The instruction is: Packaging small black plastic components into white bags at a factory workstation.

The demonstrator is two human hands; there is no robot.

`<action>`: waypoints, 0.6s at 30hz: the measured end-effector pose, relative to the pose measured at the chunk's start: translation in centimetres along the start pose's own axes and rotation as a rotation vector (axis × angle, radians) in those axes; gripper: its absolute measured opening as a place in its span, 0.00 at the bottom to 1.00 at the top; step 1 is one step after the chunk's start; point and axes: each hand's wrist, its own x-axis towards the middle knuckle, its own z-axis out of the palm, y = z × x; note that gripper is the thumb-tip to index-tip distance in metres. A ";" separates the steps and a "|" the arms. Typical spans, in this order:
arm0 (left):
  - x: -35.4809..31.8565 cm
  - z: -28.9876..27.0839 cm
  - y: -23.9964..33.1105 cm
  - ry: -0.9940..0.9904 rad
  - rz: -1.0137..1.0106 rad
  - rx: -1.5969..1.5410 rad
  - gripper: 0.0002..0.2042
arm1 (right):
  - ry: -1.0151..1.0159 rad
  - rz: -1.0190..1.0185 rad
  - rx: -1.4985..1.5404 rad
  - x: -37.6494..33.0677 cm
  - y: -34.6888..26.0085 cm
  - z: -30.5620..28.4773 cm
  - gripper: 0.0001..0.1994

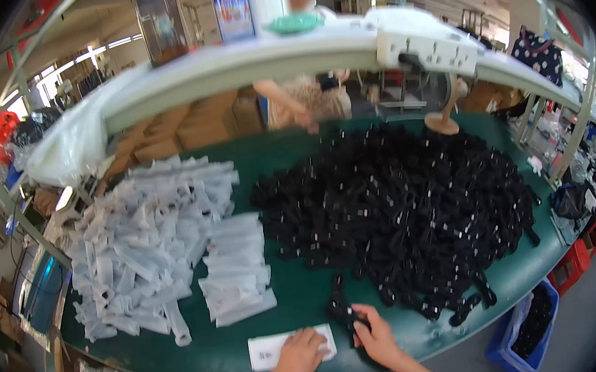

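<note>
under left hand (pixel 302 355), one white packet (pixel 265 352)

Desk (pixel 185 354): dark green top, smooth, faint sheen near right front; edge bowed in wide view. Left side: large loose heap of whitish, translucent flat sleeves (pixel 142 253), lying at all angles, one poking out toward front. Just right of it: smaller batch of similar sleeves (pixel 235 269), laid roughly parallel, overlapping. Centre to right: broad mound of black strap-like pieces (pixel 417 210) with small shiny bits; few stragglers at front fringe. Near front edge: white rectangular card or packet (pixel 263 351), flat. Far right: tan round-based stand (pixel 443 124), behind black mound.
</note>
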 end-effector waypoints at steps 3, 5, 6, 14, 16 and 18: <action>0.3 0.6 -0.7 0.029 -0.013 -0.001 0.05 | -0.048 0.036 0.095 -0.1 -1.0 0.1 0.18; 0.7 0.3 -0.6 0.094 -0.023 -0.102 0.04 | -0.024 0.013 0.039 -0.8 -1.2 -0.1 0.18; 0.6 -0.1 -0.3 0.070 -0.056 -0.118 0.04 | -0.037 0.055 0.044 -1.5 -1.5 -0.2 0.18; -0.3 0.1 -0.6 0.129 -0.324 -0.498 0.07 | -0.133 -0.399 -0.473 -3.2 -1.0 -1.0 0.18; -0.5 -0.1 -0.4 0.166 -0.395 -0.659 0.07 | -0.213 -0.411 -0.576 -3.4 -1.2 -1.5 0.18; -0.5 -0.4 -0.3 0.168 -0.285 -0.612 0.07 | -0.255 -0.413 -0.627 -3.3 -1.2 -1.5 0.18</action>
